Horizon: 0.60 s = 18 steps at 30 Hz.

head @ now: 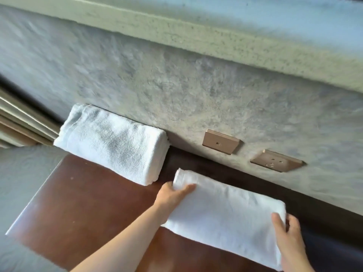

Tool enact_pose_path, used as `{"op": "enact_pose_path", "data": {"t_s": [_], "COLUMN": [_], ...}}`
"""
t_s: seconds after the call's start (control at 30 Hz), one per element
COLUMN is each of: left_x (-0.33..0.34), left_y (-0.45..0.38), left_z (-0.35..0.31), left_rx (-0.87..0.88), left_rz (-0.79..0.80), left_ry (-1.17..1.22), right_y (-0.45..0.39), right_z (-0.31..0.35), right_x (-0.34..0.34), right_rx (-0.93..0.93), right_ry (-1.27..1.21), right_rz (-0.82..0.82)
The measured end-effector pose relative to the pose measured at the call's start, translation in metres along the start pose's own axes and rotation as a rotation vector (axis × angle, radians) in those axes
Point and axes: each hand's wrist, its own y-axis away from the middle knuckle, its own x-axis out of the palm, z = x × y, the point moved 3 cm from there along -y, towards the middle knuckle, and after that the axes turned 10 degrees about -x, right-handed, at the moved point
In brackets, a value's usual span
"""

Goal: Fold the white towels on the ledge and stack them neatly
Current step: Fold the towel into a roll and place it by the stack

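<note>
Both hands hold a folded white towel (225, 213) on the brown ledge (82, 203).
Left hand (172, 195) grips its far-left end, right hand (288, 234) pinches its near-right end; a second folded towel (112, 142) lies beyond, just beside, against the wall (176, 85) below two sockets (221, 141).

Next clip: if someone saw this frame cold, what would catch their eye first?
Two white shapes on the dark wooden ledge: a thick folded towel set against the grey wall, and a flatter folded towel nearer the camera. The left hand grips that nearer towel's far end, and the right hand holds its near end. Two tan wall sockets sit just above the ledge to the right.
</note>
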Motion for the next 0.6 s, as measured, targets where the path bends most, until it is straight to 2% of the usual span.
{"op": "enact_pose_path", "data": {"t_s": [0.17,0.27,0.37,0.43,0.5,0.6], "left_x": [-0.059,-0.125,-0.208,-0.265,-0.314,-0.379], "left_y": [0.035,0.064,0.08,0.078,0.068,0.039], "left_z": [-0.014,-0.03,-0.045,-0.061,-0.08,-0.106], "left_rx": [0.226,0.333,0.353,0.408,0.466,0.54], "left_rz": [0.249,0.432,0.539,0.501,0.369,0.188], "left_ry": [-0.016,0.068,0.217,0.258,0.276,0.244], "right_y": [0.048,0.089,0.13,0.151,0.158,0.154], "right_z": [0.035,0.077,0.136,0.179,0.216,0.264], "right_x": [-0.001,0.022,0.063,0.097,0.129,0.18], "right_rx": [0.041,0.008,-0.031,-0.091,-0.149,-0.223], "right_ry": [-0.106,-0.226,-0.368,-0.478,-0.557,-0.543], "right_rz": [0.056,0.038,0.068,0.063,0.033,-0.011]}}
